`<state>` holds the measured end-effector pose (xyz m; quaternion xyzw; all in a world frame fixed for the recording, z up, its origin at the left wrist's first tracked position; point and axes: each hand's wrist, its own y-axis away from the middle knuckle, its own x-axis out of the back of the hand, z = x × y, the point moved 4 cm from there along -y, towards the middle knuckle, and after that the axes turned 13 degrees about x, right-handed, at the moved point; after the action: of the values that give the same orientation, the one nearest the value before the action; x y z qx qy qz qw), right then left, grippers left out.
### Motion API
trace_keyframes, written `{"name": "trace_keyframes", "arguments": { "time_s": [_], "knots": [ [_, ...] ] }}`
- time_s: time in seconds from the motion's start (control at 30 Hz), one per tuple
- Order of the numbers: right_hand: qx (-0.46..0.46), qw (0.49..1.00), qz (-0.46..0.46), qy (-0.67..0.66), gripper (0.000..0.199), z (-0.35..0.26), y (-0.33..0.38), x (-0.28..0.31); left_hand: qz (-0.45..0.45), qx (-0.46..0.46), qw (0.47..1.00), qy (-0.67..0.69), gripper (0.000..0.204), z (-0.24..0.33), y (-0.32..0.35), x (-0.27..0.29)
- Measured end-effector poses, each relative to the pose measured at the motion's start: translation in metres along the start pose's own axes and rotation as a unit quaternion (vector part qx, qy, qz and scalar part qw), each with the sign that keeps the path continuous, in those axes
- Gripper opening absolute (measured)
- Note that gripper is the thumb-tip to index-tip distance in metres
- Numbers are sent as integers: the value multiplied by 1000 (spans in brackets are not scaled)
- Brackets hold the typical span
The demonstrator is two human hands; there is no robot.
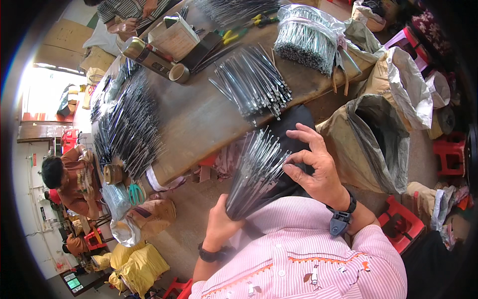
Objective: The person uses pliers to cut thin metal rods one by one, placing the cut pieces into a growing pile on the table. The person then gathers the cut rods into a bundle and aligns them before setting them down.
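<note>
My left hand (221, 224) is wrapped round the lower end of a bundle of thin metal strips (259, 167), dark along their length with shiny small heads fanned out at the top. Close beside those heads, on the right, is my right hand (313, 169). Its thumb and index finger are pinched at the bundle's edge, while the other fingers are raised; whether a strip is between the fingertips is too small to tell. Dark cloth (298, 119) lies behind the bundle. A loose pile of similar strips (254, 82) rests on the table edge just beyond.
The wooden table (194, 129) carries a large strip heap (127, 119), a thermos (147, 57), a box (174, 37), yellow-handled pliers (231, 36) and a plastic-wrapped bundle (308, 42). An open sack (368, 139) stands right, near a red stool (401, 219). Other people (69, 174) sit around.
</note>
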<state>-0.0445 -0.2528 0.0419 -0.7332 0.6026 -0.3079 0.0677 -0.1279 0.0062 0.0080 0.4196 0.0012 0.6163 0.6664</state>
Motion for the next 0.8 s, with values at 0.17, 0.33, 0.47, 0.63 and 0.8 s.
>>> {"name": "trace_keyframes", "arguments": {
  "time_s": [0.17,0.33,0.47,0.63,0.8],
  "knots": [
    [-6,1000,18,-12,12,3,0,6,8,-5,1000,-20,44,4,1,1],
    [-31,999,27,-12,14,4,-2,15,0,-3,1000,-11,45,5,1,3],
    [-26,1000,12,1,23,2,-5,14,2,2,999,-34,45,5,0,2],
    [-12,999,-52,4,21,2,-10,3,5,-18,999,-28,45,6,0,3],
    [0,999,-43,-19,15,1,-11,-1,10,-18,999,-25,45,5,0,6]
  ]
}}
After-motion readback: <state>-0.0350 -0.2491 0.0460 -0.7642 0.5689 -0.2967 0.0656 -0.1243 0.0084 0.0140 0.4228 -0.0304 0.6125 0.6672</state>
